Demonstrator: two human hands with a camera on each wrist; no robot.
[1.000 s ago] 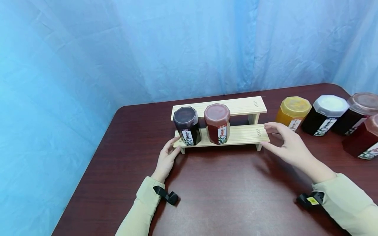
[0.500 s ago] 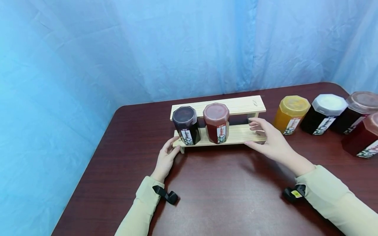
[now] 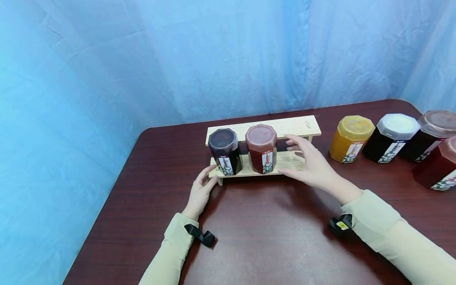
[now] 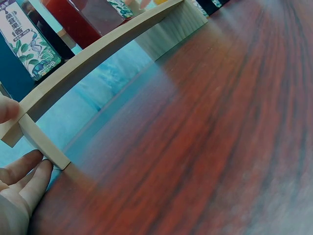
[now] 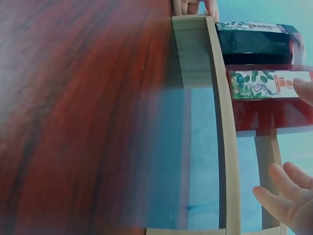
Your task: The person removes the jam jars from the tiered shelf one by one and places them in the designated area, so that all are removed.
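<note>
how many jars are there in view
6: a black jar and a red jar on the wooden stand's lower board; right of it, a yellow jar, a white-lidded jar, a clear-lidded jar and another red jar, cut off by the frame; more may lie beyond.

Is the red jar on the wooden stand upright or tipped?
Upright: the red jar stands on the lower board, lid uppermost.

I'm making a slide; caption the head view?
Left hand holding a wooden shelf, right hand open near the red jar on it.
</note>
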